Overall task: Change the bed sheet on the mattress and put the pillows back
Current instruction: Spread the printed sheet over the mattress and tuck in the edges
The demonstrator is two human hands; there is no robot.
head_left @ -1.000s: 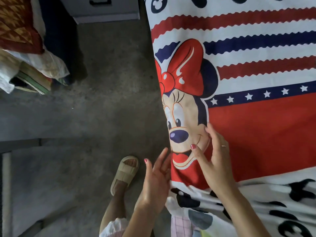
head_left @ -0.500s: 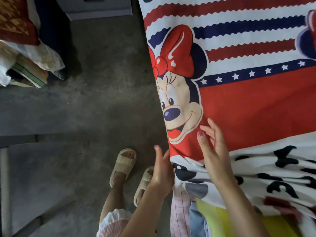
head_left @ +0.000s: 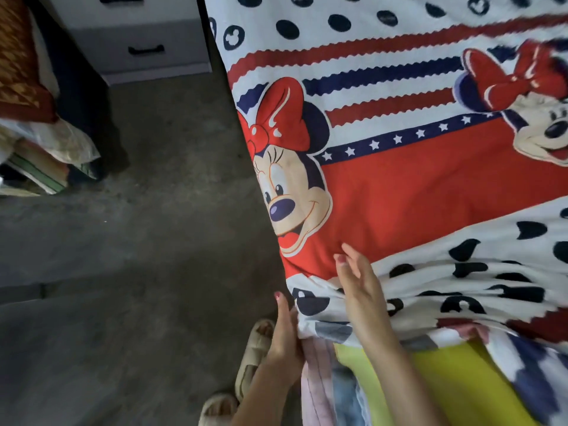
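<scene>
A cartoon-mouse bed sheet (head_left: 430, 192), red, white and navy with stripes, stars and black dots, covers the mattress on the right. It bunches into folds near me, baring a yellow and pastel patchwork cover (head_left: 430, 382) beneath. My left hand (head_left: 284, 336) grips the sheet's bunched edge at the mattress side. My right hand (head_left: 359, 290) lies flat on the sheet, fingers spread, just right of the printed face. No pillow on the bed is in view.
Grey concrete floor (head_left: 147, 241) lies left of the bed. A grey drawer unit (head_left: 138, 47) stands at the top. A pile of pillows and folded cloth (head_left: 33, 124) sits at the far left. My sandalled feet (head_left: 255, 348) stand beside the mattress.
The sheet has slid away from me, bunching near my hands and uncovering more of the yellow cover. My left hand closed on the sheet's edge; my right hand moved down the sheet.
</scene>
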